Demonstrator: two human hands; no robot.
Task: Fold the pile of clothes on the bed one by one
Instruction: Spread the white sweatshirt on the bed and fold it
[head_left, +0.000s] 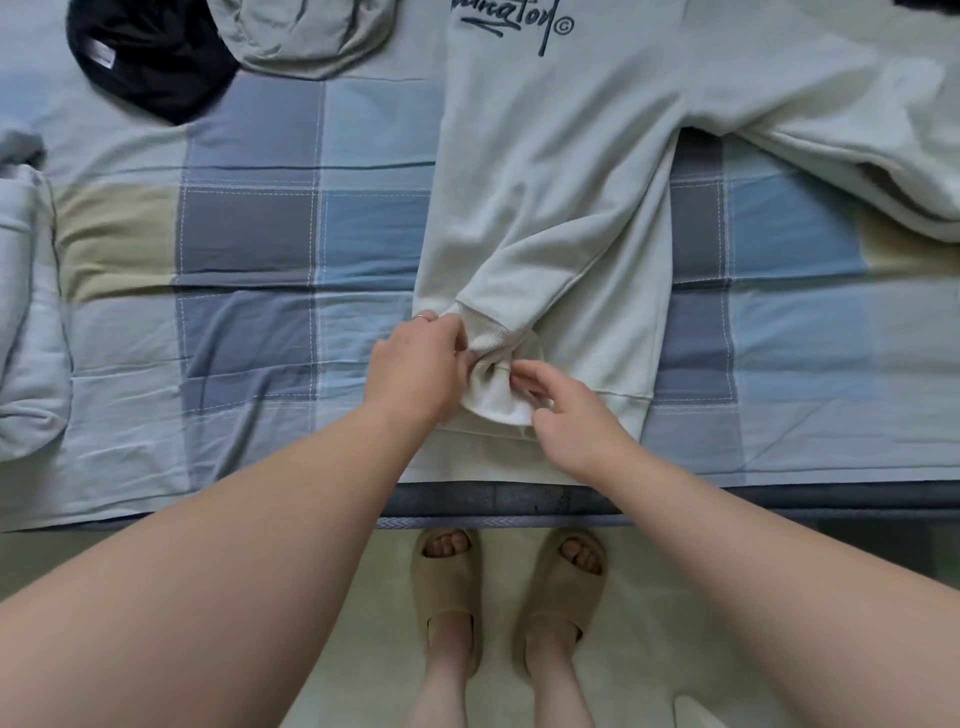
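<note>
Pinching ribbed white cuff (500, 387) of pale grey cotton sweatshirt (545, 182) with left hand (415, 366) and right hand (577, 418), fingers clenched on it. Best flattened square, no bunching.

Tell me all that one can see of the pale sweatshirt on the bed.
The pale sweatshirt looks like cotton fleece, with dark script print on the front. It lies flat on the checked bedcover, one sleeve folded across the body, the other spread right. The left hand and right hand pinch the ribbed cuff.
</note>
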